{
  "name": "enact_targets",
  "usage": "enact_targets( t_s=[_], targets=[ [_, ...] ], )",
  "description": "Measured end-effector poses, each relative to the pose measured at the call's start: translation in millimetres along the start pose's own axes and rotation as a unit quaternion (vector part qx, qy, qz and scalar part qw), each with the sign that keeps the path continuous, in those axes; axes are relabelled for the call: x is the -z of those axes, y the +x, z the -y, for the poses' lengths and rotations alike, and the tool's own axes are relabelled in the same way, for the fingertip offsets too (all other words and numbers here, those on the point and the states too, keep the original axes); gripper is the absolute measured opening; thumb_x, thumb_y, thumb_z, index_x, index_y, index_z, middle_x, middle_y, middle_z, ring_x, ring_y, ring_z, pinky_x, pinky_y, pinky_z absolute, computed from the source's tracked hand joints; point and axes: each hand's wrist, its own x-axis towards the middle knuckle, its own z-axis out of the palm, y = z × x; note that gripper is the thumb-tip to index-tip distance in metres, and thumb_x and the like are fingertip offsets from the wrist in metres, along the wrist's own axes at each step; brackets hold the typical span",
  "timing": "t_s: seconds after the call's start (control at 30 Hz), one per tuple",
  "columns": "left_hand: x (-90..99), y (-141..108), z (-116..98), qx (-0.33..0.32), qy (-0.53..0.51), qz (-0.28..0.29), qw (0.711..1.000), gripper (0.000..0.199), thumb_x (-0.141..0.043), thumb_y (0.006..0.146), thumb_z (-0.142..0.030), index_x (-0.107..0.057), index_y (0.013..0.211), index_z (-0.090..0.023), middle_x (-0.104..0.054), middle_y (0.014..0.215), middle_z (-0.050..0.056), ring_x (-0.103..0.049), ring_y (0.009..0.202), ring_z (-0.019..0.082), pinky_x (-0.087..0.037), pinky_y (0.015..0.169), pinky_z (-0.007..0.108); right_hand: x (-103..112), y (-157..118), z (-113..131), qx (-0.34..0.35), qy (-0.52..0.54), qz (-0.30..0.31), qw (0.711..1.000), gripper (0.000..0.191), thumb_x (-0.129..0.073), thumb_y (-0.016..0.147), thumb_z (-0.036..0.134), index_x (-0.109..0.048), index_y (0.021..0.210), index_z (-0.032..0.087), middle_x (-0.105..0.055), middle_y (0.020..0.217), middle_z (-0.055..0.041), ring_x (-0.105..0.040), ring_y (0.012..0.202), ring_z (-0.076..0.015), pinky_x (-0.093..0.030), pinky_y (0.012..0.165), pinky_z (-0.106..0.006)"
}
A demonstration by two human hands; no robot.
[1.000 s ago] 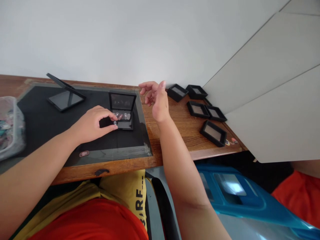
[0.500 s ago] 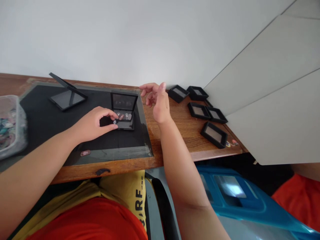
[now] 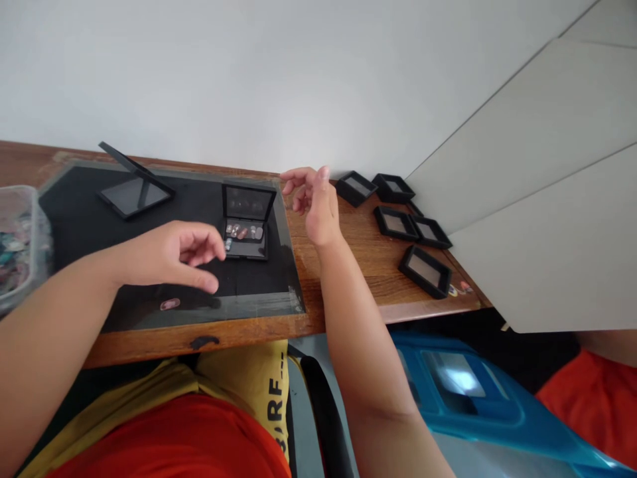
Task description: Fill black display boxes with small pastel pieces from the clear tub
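Observation:
A small black case point(image 3: 247, 249) stands with its lid up on the dark mat point(image 3: 239, 285). Several small pale and pinkish oval pieces point(image 3: 243, 232) lie in its upper row, and a bluish one point(image 3: 228, 244) sits at its lower left. My left hand point(image 3: 184, 255) hovers just left of the case, thumb and fingers apart, with nothing in it. Right of the case, my right hand point(image 3: 316, 202) is raised with loosely curled, parted fingers and holds nothing. A pink oval piece point(image 3: 170, 304) lies on the mat's front strip.
Another lidded black case point(image 3: 134, 196) is propped at the back left. A clear plastic tub point(image 3: 34, 232) of mixed small pieces stands at the left edge. Several black boxes point(image 3: 425, 271) lie on the wooden table at right. A blue plastic object point(image 3: 462, 385) is below the table.
My left hand has let go at the case's lower left and drawn back toward me and to the left, thumb spreading. The right hand has hardly moved.

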Motion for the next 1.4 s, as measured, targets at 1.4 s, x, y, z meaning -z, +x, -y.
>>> enact_targets(
  t_s=[1.4],
  targets=[
    [14.6, -26, 12, 0.106, 0.133, 0.125, 0.977, 0.056, -0.063, 0.074, -0.037, -0.066, 0.13, -0.033, -0.076, 0.11, 0.003, -0.07, 0.09, 0.021, -0.057, 0.078, 0.03, -7, -1, -11, -0.033, 0.01, 0.011, 0.999, 0.085, -0.023, 0.097, 0.088, -0.075, 0.1, 0.022, -0.062, 0.077, -0.002, -0.049, 0.056, -0.0111, -0.039, 0.054, -0.029]
  ],
)
